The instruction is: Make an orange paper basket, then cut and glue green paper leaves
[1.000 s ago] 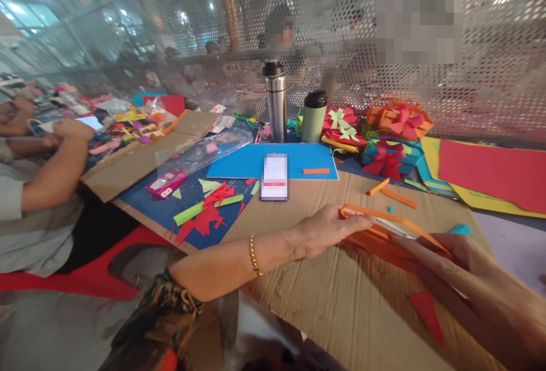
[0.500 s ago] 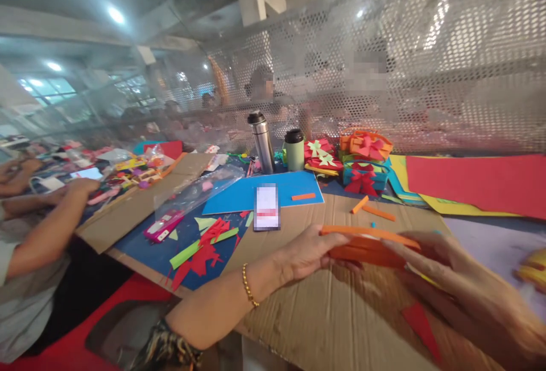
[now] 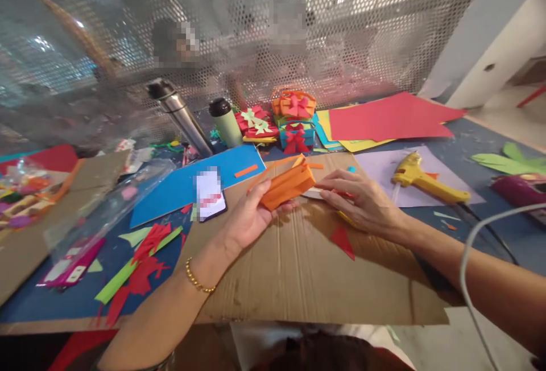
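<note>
Orange box [image 3: 288,186] now tipped, right end up. Left hand [image 3: 247,217] pinches it, box at two o'clock. Right hand [image 3: 367,203], fingers bent round scissors [image 3: 313,193], box at nine o'clock.

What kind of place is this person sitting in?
Probably a shared craft workshop or classroom: a yellow glue gun lies on lilac paper, small bow-topped paper bags are stacked up, and paper scraps litter the blue table.

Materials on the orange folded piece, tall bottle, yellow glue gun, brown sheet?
Orange folded piece: matte card or thin foam; crisp flat folds.
Tall bottle: likely brushed steel, silvery streaked sheen.
Yellow glue gun: probably moulded plastic, soft highlights.
Brown sheet: corrugated cardboard, matte; parallel ridges.
</note>
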The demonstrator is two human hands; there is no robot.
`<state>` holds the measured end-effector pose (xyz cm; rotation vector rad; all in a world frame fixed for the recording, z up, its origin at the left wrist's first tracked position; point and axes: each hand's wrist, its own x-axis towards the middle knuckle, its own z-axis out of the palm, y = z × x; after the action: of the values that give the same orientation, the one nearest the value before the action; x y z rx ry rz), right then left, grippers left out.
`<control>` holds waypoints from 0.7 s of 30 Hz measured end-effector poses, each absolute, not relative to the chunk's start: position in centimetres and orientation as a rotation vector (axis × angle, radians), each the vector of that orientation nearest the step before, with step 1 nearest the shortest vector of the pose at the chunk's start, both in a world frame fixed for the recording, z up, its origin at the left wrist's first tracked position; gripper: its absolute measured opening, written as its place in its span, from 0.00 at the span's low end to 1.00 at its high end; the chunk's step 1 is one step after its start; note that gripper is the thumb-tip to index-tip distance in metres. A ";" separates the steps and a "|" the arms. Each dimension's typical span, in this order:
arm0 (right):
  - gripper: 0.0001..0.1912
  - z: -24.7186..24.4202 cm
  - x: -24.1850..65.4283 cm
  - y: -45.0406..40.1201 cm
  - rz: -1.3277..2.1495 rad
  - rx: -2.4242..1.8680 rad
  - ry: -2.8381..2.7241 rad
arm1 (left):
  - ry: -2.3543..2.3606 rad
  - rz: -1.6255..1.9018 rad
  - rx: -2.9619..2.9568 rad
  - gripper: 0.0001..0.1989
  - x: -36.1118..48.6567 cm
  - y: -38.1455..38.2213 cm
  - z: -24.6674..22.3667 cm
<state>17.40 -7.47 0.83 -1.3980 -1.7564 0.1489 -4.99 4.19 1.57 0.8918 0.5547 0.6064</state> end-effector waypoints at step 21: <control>0.40 -0.4 16.7 -7.0 0.976 -1.450 -1.340 | 0.336 0.422 1.162 0.32 -5.3 3.2 0.5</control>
<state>16.69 -7.04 -0.39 -1.4498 -1.3405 0.9760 -5.29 3.23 0.45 1.1621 0.3359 0.4223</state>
